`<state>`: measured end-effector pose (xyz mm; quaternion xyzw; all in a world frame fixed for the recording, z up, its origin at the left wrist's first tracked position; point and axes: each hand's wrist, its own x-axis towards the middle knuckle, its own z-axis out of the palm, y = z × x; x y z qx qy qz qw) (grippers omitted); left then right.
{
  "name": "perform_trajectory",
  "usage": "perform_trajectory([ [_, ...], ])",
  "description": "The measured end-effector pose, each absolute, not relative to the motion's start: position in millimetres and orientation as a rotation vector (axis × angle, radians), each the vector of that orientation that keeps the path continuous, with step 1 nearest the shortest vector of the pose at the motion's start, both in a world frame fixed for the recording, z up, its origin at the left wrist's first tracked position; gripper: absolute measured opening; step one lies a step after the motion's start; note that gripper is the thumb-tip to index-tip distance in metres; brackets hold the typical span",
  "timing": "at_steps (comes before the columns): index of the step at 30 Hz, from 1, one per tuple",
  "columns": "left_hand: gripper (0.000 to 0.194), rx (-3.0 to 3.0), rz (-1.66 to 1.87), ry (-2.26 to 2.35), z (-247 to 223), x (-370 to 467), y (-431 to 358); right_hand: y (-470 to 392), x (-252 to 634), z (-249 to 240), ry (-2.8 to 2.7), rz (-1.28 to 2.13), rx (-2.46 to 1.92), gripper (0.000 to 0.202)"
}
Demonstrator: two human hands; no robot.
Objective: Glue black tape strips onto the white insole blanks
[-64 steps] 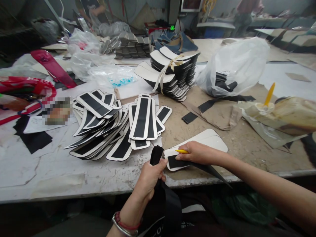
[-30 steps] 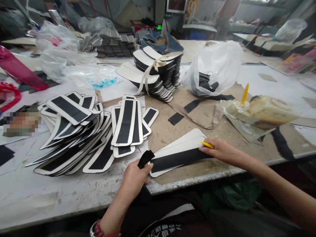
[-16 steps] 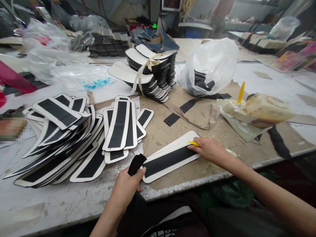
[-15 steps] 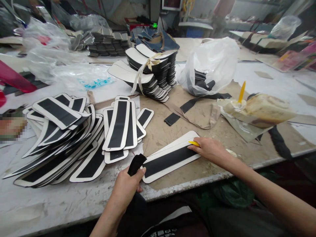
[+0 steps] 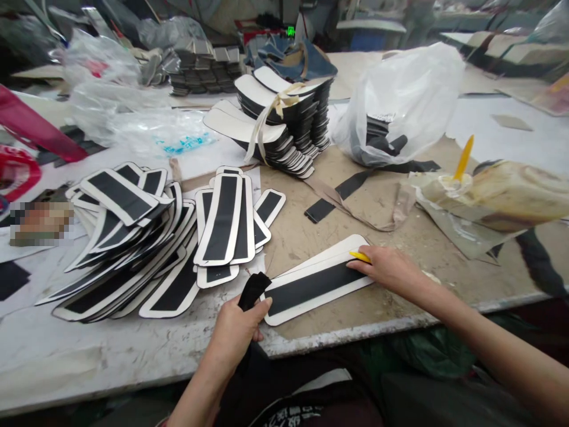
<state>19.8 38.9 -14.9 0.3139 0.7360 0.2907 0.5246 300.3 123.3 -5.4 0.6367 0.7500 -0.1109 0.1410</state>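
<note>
White panel (image 5: 316, 289) with black centre, bottom middle.
My left hand (image 5: 240, 326) clasps a folded black strip (image 5: 254, 289); my right hand (image 5: 393, 268) pinches a yellow pointed tool (image 5: 360, 257).

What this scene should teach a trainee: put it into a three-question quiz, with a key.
1. What colour is the pointed object poking out of the right grip?
2. True or false: the left grip holds nothing.
3. On the white panel between the grips, the black strip runs: a) across its width; b) along its length; c) around its rim.

Key: 1. Yellow. 2. False; it holds folded black material. 3. b.
</note>
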Motion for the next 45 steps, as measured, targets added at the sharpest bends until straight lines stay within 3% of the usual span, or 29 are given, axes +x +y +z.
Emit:
perform_trajectory([
  [5,0.032,0.767,0.704,1.782,-13.3,20.4,38.4,118.0,304.5,7.4,2.122,-0.165,1.918,0.042],
  [12,0.036,0.763,0.772,1.771,-25.1,19.3,38.0,107.4,335.4,9.2,2.247,-0.137,2.184,0.033],
  [21,0.037,0.751,0.799,1.735,-24.9,16.7,36.0,100.3,331.3,-7.5,2.344,-0.510,2.358,0.028],
  [32,0.038,0.537,0.977,1.560,-12.0,5.6,21.9,82.5,324.2,24.4,2.168,-1.570,2.347,0.034],
  [45,0.037,0.481,1.067,1.619,-14.7,0.4,3.3,56.4,308.9,37.4,2.235,-1.536,2.299,0.037],
])
